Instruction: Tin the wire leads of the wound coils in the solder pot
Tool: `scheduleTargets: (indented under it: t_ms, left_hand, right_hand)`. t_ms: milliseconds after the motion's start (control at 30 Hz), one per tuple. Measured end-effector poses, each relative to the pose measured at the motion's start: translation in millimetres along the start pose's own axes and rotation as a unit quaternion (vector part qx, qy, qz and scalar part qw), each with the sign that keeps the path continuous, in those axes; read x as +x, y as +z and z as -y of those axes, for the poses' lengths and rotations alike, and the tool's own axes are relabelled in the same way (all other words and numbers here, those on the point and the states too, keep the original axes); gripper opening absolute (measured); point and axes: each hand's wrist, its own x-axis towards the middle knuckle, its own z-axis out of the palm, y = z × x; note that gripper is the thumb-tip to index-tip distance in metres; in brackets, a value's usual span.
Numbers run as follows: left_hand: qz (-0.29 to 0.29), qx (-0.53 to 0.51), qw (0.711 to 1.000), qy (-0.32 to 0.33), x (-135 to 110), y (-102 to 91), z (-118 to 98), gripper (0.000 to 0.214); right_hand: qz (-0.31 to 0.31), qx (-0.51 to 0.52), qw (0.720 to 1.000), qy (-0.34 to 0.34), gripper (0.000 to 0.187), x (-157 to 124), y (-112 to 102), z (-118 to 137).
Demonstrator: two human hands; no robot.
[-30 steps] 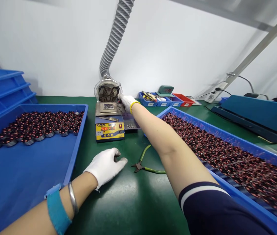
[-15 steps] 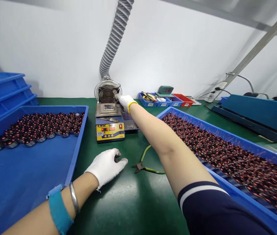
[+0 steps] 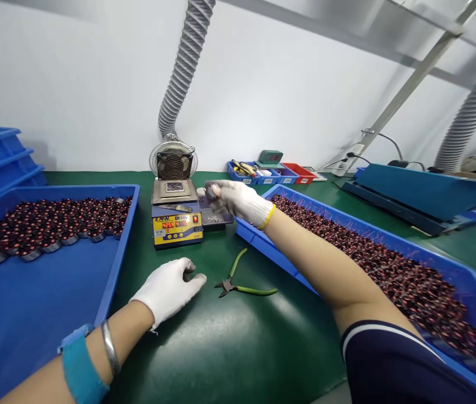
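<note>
My right hand [image 3: 240,201], in a white knit glove with a yellow cuff, is raised beside the solder pot [image 3: 176,224]. Its fingers are closed on a small coil part [image 3: 212,192], dark with a pinkish patch and blurred by motion. My left hand [image 3: 170,289], also gloved, rests on the green table with fingers curved and thumb apart, holding nothing. Green-handled cutting pliers [image 3: 231,286] lie spread to its right. The pot has a red digital display and a square metal top. A small dark tray [image 3: 216,219] with bits in it stands beside the pot.
On the left, a blue tray [image 3: 126,235] holds rows of round coil parts [image 3: 61,221]. Another blue tray [image 3: 271,255] on the right is full of similar parts with wires. A fume hose [image 3: 185,64] hangs behind the pot. Small bins [image 3: 294,174] and a teal machine [image 3: 423,193] stand farther back.
My right hand has drawn back from the solder pot's top toward the right and nearer to me, with the small coil part now showing in its fingers. My left hand stays on the table.
</note>
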Motion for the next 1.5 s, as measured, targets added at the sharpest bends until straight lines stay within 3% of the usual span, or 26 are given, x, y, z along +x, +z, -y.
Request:
scheduleTargets:
  t_ms: [133,300,433,600,800,967,1133,1333,1400,1500]
  left_hand:
    - [0.009,-0.014,1.000,-0.009,-2.1,-1.4,-1.4,0.043]
    - [0.009,-0.024,1.000,-0.010,-4.0,-1.9,0.2,0.044]
    - [-0.002,-0.050,0.999,-0.008,-4.6,-1.2,1.5,0.044]
    - [-0.023,-0.170,0.985,0.001,-6.4,-1.7,-1.9,0.044]
    - [0.021,-0.344,0.938,0.023,-16.0,-3.5,-7.6,0.037]
    - [0.053,-0.437,0.897,0.032,-18.8,-1.0,-5.8,0.033]
    - [-0.029,-0.467,0.883,0.032,-15.7,0.1,-4.0,0.030]
    - [-0.256,-0.525,0.811,0.009,-4.2,-7.5,2.8,0.039]
    - [-0.282,-0.532,0.798,0.001,-1.4,-8.9,3.8,0.042]
    - [-0.277,-0.532,0.800,-0.008,-0.4,-8.7,3.2,0.045]
  right_hand:
    - [0.032,-0.031,0.999,-0.016,0.053,-53.9,-7.3,-19.6]
    - [0.007,-0.069,0.998,0.005,0.051,-92.0,-4.9,-31.8]
    - [0.007,-0.080,0.997,0.001,0.049,-105.5,-3.8,-31.7]
    - [0.030,-0.078,0.996,0.009,0.045,-115.8,-1.9,-30.6]
    - [0.042,0.017,0.997,0.057,0.053,-121.5,20.2,-45.5]
    - [0.042,0.007,0.996,0.075,0.054,-123.3,46.8,-53.5]
    - [0.031,0.013,0.998,0.052,0.053,-121.4,54.7,-60.1]
    - [0.010,0.007,0.999,0.045,0.053,-118.9,51.8,-60.7]
    - [0.004,0.004,0.999,0.054,0.053,-116.7,50.8,-57.8]
    - [0.004,-0.007,0.998,0.067,0.054,-109.7,47.7,-53.1]
